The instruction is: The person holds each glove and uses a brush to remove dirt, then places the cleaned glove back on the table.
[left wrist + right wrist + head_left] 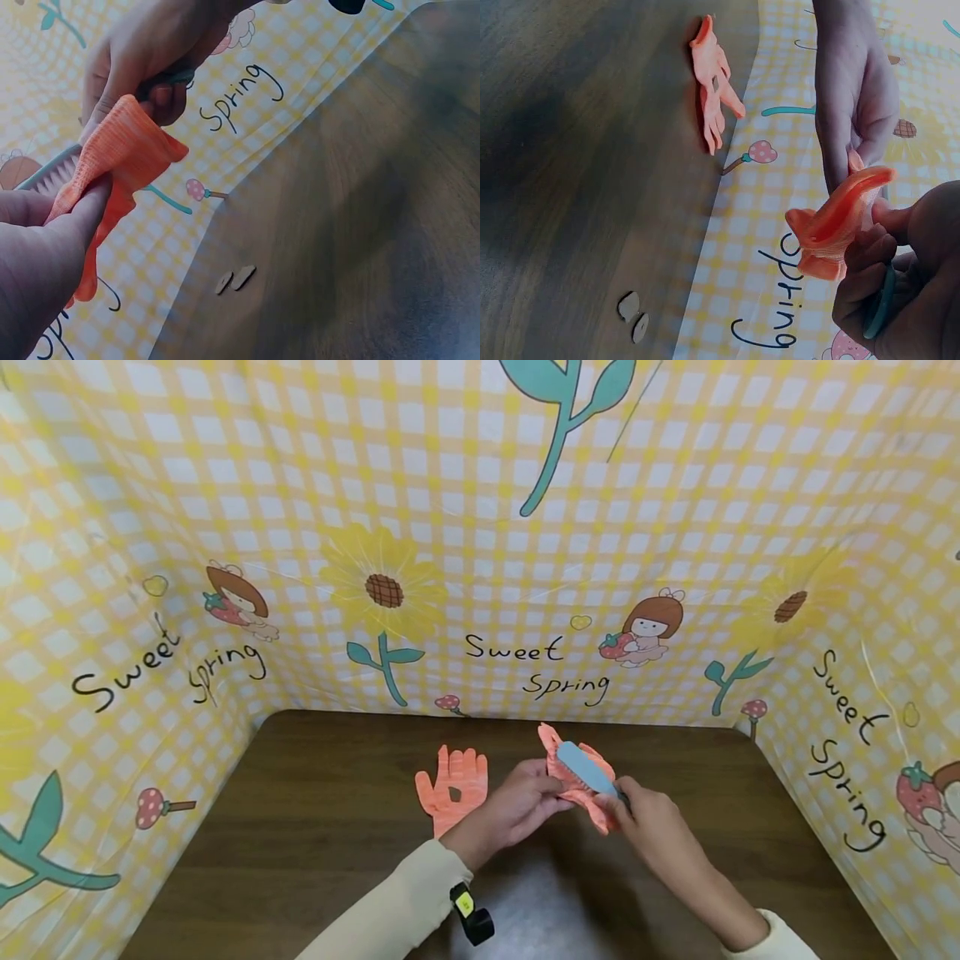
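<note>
An orange knitted glove (597, 817) is held up off the table, pinched between the thumb and fingers of my left hand (522, 803). My right hand (654, 817) grips the handle of a light blue brush (588, 767). The brush's pale bristles (54, 178) face the glove, and its head lies along the fabric. In the right wrist view the opening of the glove's cuff (840, 202) shows close to my right fingers; whether they touch it I cannot tell. Flat on the table, left of my hands, lies a second orange glove (450, 777) with a dark spot on its palm.
Two small flat pale pieces (628, 306) lie side by side on the dark wooden table (300, 827). Yellow checked cloth (465, 593) stands as a wall behind the table and along both sides. A black strap with a small device (472, 914) hangs at the left cuff.
</note>
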The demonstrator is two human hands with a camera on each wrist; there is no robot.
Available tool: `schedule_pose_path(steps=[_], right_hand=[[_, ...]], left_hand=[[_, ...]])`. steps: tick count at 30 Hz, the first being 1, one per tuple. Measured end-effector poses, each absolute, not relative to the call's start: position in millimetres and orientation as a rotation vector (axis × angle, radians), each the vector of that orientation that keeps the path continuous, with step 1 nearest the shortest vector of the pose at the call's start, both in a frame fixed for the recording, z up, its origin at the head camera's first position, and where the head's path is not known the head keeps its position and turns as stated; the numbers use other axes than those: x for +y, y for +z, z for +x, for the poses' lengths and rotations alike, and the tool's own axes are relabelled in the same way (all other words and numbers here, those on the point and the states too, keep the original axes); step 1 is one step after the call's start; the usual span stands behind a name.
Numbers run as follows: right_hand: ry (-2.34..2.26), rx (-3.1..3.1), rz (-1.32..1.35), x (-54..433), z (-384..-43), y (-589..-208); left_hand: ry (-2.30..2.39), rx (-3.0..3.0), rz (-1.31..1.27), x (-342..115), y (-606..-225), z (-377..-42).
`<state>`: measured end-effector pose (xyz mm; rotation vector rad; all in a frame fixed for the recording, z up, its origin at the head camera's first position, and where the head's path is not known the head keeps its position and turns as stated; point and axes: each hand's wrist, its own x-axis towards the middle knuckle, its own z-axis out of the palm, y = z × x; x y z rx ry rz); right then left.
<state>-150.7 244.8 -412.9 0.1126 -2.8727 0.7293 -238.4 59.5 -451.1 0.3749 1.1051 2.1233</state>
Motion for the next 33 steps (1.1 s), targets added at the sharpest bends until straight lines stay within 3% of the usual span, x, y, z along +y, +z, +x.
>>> schedule_pose_path(steps=[33], right_hand=[[0.777,-2.837,-0.039,269,-152,-416]], left_hand=[[2.153,1.096,0.331,53,-458,-238]])
